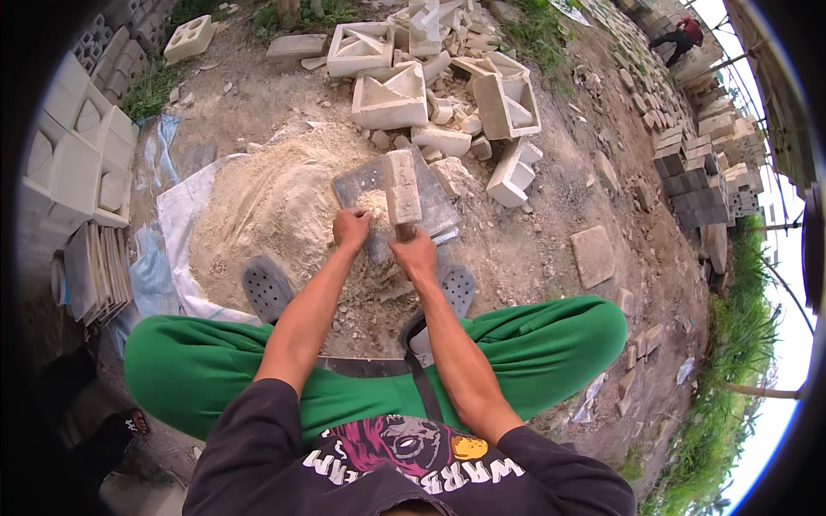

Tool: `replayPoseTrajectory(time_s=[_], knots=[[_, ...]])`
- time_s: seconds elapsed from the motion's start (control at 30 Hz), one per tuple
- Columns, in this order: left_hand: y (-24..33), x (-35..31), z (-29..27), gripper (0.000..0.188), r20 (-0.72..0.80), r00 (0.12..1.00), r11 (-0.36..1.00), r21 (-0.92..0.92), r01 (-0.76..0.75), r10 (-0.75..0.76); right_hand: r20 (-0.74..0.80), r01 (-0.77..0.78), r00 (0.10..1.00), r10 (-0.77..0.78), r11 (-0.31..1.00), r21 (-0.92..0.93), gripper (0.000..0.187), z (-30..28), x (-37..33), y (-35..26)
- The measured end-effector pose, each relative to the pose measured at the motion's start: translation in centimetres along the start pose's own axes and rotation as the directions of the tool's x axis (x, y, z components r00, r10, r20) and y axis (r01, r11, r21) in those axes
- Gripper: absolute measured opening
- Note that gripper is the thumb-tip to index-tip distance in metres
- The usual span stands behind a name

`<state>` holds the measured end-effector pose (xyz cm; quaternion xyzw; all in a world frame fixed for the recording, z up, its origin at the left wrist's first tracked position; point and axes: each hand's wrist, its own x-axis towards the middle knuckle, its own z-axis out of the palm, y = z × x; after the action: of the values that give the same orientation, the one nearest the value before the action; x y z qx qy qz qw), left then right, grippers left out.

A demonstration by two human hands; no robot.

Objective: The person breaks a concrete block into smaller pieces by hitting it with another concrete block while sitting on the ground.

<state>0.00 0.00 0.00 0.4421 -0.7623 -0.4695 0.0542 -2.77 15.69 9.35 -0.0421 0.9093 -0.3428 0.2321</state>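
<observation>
The right hand [414, 253] wraps firmly around the handle [405, 231] of a block-headed mallet [402, 185] over a dark slab [439, 203], likely set before the shoes [268, 290] for easy reach; the left hand [351, 229] curls beside pale crumbs [372, 203], its contents unclear.

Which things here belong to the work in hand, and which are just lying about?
Seemingly in use: block-headed mallet in the right hand; crumbs by the left hand; dark slab; pale powdery heap.

Apparently lying about: square slab; stacked grey blocks.
</observation>
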Motion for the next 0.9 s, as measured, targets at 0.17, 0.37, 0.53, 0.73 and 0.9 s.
replayPoseTrajectory(time_s=[0.17,0.37,0.53,0.73,0.9], knots=[[-1.0,-0.9,0.2,0.027,0.037,0.999,1.0,-0.005,0.003,-0.003,-0.364,0.272,0.906,-0.218,0.957,0.104,0.031,-0.6,0.2,-2.1],[0.0,0.0,0.0,0.026,0.056,0.998,0.999,0.03,0.011,-0.013,-0.144,0.142,0.981,-0.128,0.986,0.088,0.037,2.9,-0.4,1.7],[-1.2,0.2,0.5,0.026,-0.01,1.0,1.0,0.02,0.005,-0.005,-0.061,-0.052,0.997,0.049,0.998,-0.041,0.046,1.1,0.0,0.9],[-0.3,-0.3,0.5,0.025,0.04,0.999,0.999,0.031,-0.025,0.023,-0.343,0.28,0.91,-0.232,0.955,0.096,0.033,-0.7,1.0,-2.0],[0.1,-0.4,0.0,0.024,0.05,0.999,0.999,0.034,-0.005,0.003,-0.123,0.101,0.989,-0.086,0.987,0.123,0.039,3.6,0.4,2.7]])
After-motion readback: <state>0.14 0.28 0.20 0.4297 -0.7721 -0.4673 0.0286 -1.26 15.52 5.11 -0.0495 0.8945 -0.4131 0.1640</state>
